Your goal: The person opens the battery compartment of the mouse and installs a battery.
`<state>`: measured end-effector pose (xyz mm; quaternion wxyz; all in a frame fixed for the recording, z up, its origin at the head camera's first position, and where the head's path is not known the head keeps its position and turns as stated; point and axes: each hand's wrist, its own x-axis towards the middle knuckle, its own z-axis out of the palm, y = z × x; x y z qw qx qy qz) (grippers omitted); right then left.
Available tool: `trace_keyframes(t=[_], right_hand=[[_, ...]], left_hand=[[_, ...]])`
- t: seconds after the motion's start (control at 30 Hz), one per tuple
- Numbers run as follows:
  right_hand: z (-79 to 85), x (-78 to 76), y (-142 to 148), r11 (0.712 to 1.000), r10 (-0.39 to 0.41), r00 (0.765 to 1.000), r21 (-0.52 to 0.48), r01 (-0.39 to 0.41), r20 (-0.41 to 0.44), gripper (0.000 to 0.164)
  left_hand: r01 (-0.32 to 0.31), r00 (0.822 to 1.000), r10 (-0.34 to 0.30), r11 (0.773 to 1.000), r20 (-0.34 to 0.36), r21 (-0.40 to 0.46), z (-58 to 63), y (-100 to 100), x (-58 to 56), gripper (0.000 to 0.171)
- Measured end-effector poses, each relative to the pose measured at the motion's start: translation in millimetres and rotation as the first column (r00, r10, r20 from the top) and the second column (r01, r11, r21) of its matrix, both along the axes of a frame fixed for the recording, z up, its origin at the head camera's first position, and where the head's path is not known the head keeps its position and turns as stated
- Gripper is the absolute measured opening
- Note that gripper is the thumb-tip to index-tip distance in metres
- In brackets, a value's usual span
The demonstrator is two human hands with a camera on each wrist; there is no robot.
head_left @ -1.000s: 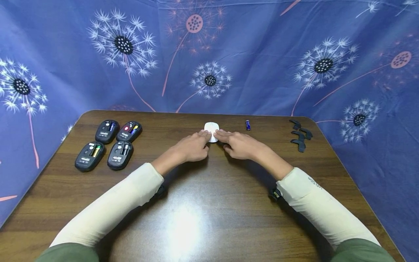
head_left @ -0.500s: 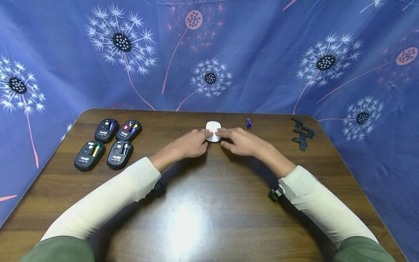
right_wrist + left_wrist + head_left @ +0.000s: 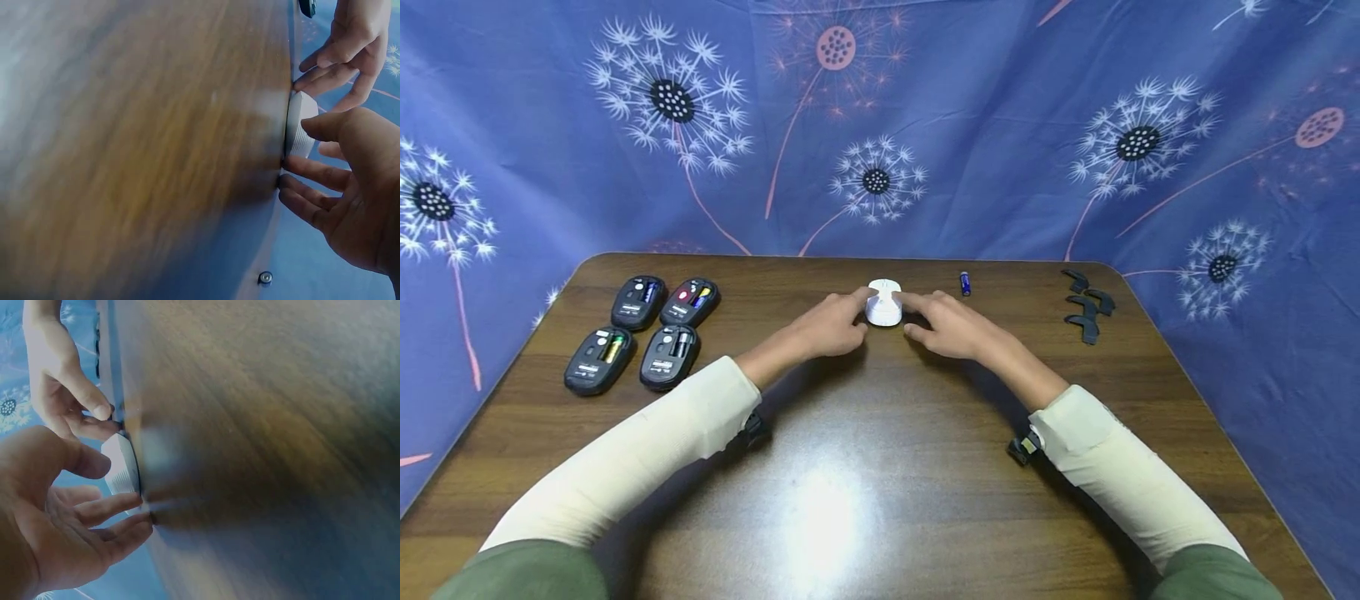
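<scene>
A white computer mouse (image 3: 883, 303) lies on the wooden table near its back edge. On its left side is my left hand (image 3: 831, 324), index fingertip at the mouse's edge. My right hand (image 3: 951, 324) mirrors it on the right side. Seen from the left wrist, the white mouse (image 3: 120, 464) sits between both hands, the left fingers extended with tips down at the tabletop. From the right wrist, the ridged end of the mouse (image 3: 302, 128) shows behind the right thumb. Neither hand curls around it.
Several black mice (image 3: 668, 357) lie upside down at the left, battery slots uncovered with batteries inside. A blue battery (image 3: 965, 283) lies right of the white mouse. Several black curved covers (image 3: 1082, 307) are grouped at the far right. A blue dandelion-print cloth (image 3: 992, 125) hangs behind the table.
The fingertips of both hands have slid from the top of the white mouse out to its sides, baring more of it. The left hand has shifted slightly left.
</scene>
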<state>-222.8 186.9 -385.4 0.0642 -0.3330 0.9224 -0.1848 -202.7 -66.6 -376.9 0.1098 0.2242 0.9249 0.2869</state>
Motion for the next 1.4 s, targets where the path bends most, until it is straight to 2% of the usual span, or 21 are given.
trace_keyframes(t=[0.03, 0.07, 0.13, 0.27, 0.3, 0.37, 0.43, 0.57, 0.7, 0.8, 0.9, 1.03, 1.13, 1.4], right_hand=[[-0.4, 0.0, -1.5, 1.0, -0.004, 1.0, 0.004, 0.004, 0.01, 0.063], [-0.4, 0.2, -3.4, 1.0, -0.009, 1.0, 0.003, 0.009, 0.019, 0.064], [0.4, 1.5, -7.6, 1.0, -0.023, 0.999, -0.004, 0.023, 0.034, 0.063], [0.6, 3.5, -16.1, 0.996, -0.076, 0.995, -0.039, 0.078, 0.057, 0.06], [0.6, 4.2, -17.9, 0.994, -0.096, 0.993, -0.054, 0.099, 0.063, 0.059], [0.3, 5.3, -20.7, 0.986, -0.135, 0.988, -0.088, 0.141, 0.069, 0.057], [0.8, 6.8, -22.7, 0.976, -0.171, 0.983, -0.127, 0.179, 0.07, 0.056], [0.0, 7.1, -23.6, 0.958, -0.226, 0.974, -0.176, 0.226, 0.022, 0.052], [-0.8, 6.9, -23.5, 0.952, -0.236, 0.971, -0.211, 0.224, -0.034, 0.048], [-1.5, 7.2, -22.9, 0.947, -0.226, 0.973, -0.249, 0.205, -0.057, 0.045], [-1.2, 8.4, -21.8, 0.94, -0.221, 0.973, -0.279, 0.194, -0.067, 0.043], [0.5, 11.0, -19.9, 0.93, -0.231, 0.972, -0.304, 0.206, -0.046, 0.042], [3.0, 13.3, -18.7, 0.918, -0.24, 0.971, -0.325, 0.227, -0.001, 0.04], [11.4, 22.7, -17.8, 0.892, -0.245, 0.963, -0.362, 0.27, 0.115, 0.037]], left_hand=[[0.003, 1.0, -0.003, 1.0, 0.026, -0.003, -1.3, -0.1, -1.5, 0.066], [0.019, 0.999, -0.019, 1.0, 0.026, 0.001, -13.6, -2.8, -10.8, 0.066], [0.032, 0.999, -0.032, 0.999, 0.037, -0.011, -20.8, -2.8, -17.6, 0.065], [0.054, 0.998, -0.055, 0.998, -0.027, -0.033, -54.0, -3.8, -42.5, 0.061], [0.044, 0.999, -0.045, 0.998, -0.018, -0.044, -48.9, -1.8, -39.4, 0.062], [0.036, 0.999, -0.037, 0.999, -0.025, -0.032, -57.6, -2.9, -45.6, 0.065], [0.013, 1.0, -0.013, 1.0, 0.012, -0.005, -55.3, -3.1, -44.1, 0.069], [-0.012, 1.0, 0.011, 1.0, 0.016, 0.024, -52.0, -2.7, -40.9, 0.072], [-0.02, 0.998, 0.022, 0.999, -0.056, 0.041, -63.0, -3.0, -46.9, 0.07], [-0.021, 0.992, 0.033, 0.995, -0.125, 0.093, -80.0, -7.4, -57.8, 0.064], [-0.038, 0.993, 0.053, 0.99, -0.108, 0.138, -50.4, -5.9, -37.2, 0.057], [-0.083, 0.994, 0.094, 0.982, -0.056, 0.167, 3.6, 1.3, 3.3, 0.05], [-0.084, 0.992, 0.099, 0.979, -0.072, 0.185, 8.2, 1.9, 7.7, 0.05], [-0.044, 0.987, 0.079, 0.971, -0.142, 0.236, 8.3, 1.6, 12.1, 0.047]])
